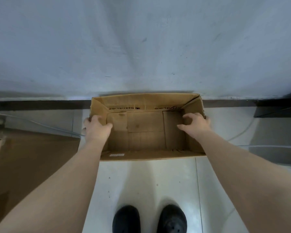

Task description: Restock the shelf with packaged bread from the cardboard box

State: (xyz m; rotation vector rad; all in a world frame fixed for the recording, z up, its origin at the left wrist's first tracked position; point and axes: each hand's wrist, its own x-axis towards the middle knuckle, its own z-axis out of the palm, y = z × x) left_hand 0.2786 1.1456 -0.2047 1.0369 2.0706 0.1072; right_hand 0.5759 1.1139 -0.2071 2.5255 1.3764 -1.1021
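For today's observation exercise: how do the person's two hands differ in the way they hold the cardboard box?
The left hand grips the box's left wall, while the right hand grips its right wall. The left hand's fingers look tightly curled; the right hand's look spread looser. Both wrap over the rim of the empty box.

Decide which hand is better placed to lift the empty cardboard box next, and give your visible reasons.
Neither alone. The left hand grips the left wall of the cardboard box and the right hand grips the right wall, at matching positions. The box looks empty, so a two-handed lift seems most likely.
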